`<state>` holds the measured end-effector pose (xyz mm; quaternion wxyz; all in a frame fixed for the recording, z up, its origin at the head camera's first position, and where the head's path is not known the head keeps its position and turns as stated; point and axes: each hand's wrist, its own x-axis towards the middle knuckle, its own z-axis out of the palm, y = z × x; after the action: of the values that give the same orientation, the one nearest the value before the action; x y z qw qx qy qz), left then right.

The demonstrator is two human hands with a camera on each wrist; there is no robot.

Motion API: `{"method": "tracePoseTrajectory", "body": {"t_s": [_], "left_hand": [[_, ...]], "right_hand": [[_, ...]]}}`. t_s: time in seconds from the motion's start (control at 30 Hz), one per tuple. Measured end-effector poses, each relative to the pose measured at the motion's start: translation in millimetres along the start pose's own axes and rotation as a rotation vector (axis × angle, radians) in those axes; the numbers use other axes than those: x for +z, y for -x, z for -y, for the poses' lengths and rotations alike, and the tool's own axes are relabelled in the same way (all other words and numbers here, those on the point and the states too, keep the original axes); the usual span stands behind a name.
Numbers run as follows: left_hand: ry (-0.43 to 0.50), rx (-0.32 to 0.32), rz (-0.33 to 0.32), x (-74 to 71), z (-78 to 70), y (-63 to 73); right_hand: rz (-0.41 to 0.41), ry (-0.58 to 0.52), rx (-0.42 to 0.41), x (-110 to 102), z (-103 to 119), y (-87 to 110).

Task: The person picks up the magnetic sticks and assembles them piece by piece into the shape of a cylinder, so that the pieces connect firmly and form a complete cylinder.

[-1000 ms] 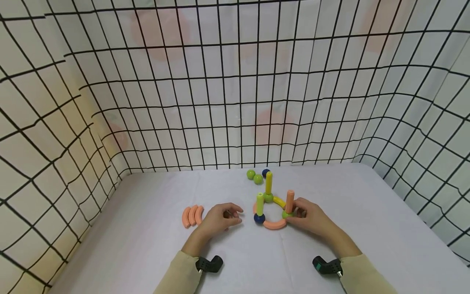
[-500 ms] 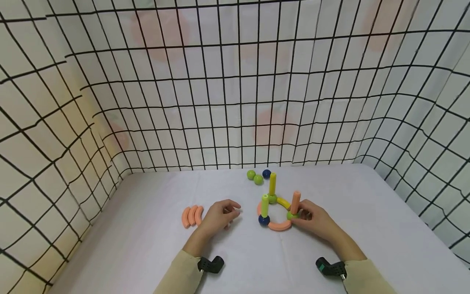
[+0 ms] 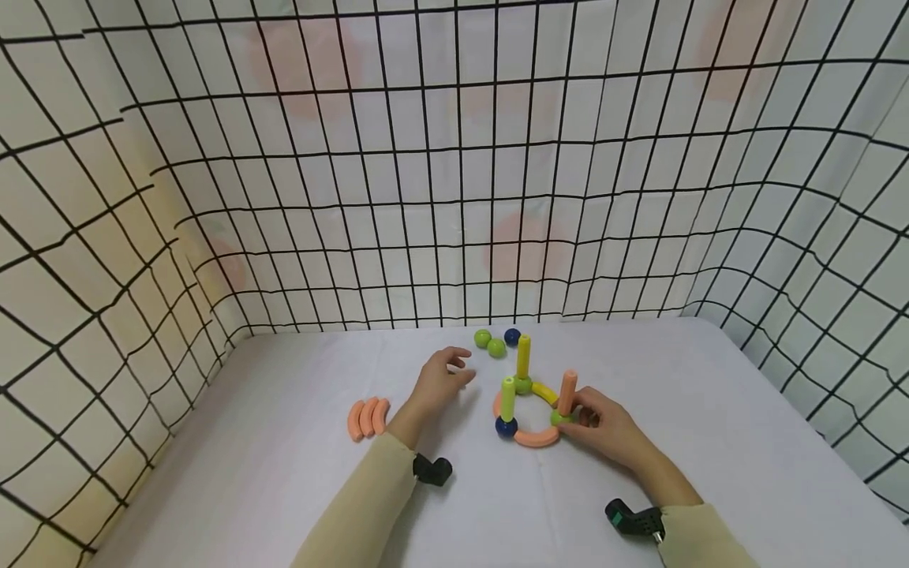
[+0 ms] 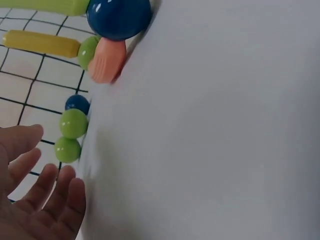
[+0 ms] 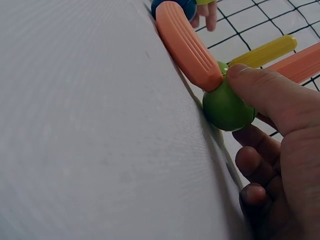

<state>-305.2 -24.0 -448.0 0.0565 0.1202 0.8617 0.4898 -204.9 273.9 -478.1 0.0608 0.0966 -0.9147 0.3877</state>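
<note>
A ring of curved orange and yellow pieces joined by balls lies on the table, with three rods standing up from it. My right hand (image 3: 604, 426) pinches the green ball (image 5: 227, 107) under the upright orange rod (image 3: 567, 392). A curved orange piece (image 5: 187, 47) runs from that ball to the dark blue ball (image 3: 506, 427) under the light green rod (image 3: 507, 398). At the back of the ring stands the yellow rod (image 3: 523, 356). My left hand (image 3: 438, 383) holds nothing, its fingers spread and loosely bent, just short of two loose green balls (image 4: 73, 123) and a blue ball (image 4: 77, 103).
Three curved orange pieces (image 3: 367, 418) lie side by side at the left, near my left forearm. A white cloth (image 3: 284, 473) covers the table. Walls with black grid lines (image 3: 461, 197) rise behind it and at both sides.
My left hand has moved forward, away from me, towards the loose balls. The ring shifted slightly right with my right hand, then a little back left; the right hand keeps its pinch.
</note>
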Motion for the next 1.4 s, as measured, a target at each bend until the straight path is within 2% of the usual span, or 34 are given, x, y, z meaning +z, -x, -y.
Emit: {"method": "tracePoseTrajectory", "body": {"t_s": [0.13,0.23,0.4,0.53,0.67,0.97,1.07,1.27,1.4], "left_hand": [[0.013,-0.027,-0.058,5.8,-2.8,-21.0],[0.027,-0.035,-0.07,9.0,-3.6,-33.5],[-0.01,-0.022,-0.038,12.7,-5.3,-48.4],[-0.096,-0.029,0.021,14.8,-5.0,-55.6],[-0.177,-0.016,0.064,17.0,-5.9,-61.2],[-0.261,-0.021,0.088,20.0,-9.5,-64.0],[-0.277,-0.032,0.07,20.2,-9.5,-64.3],[-0.241,-0.048,-0.003,22.8,-7.4,-68.4],[-0.217,-0.037,-0.057,24.4,-6.7,-67.5]], "right_hand": [[-0.007,-0.007,-0.009,0.2,-0.9,0.8],[-0.01,-0.018,-0.013,0.6,-1.1,1.1],[-0.009,-0.012,-0.006,1.3,-1.5,-0.2],[-0.004,-0.01,-0.003,1.7,0.9,-0.7],[-0.007,-0.016,-0.02,0.9,3.3,-1.1],[-0.005,-0.031,-0.035,1.0,2.2,0.7],[-0.008,-0.034,-0.039,1.1,3.3,1.7],[-0.003,-0.026,-0.02,-0.2,6.0,2.6],[-0.014,-0.017,-0.05,-1.0,5.6,2.0]]}}
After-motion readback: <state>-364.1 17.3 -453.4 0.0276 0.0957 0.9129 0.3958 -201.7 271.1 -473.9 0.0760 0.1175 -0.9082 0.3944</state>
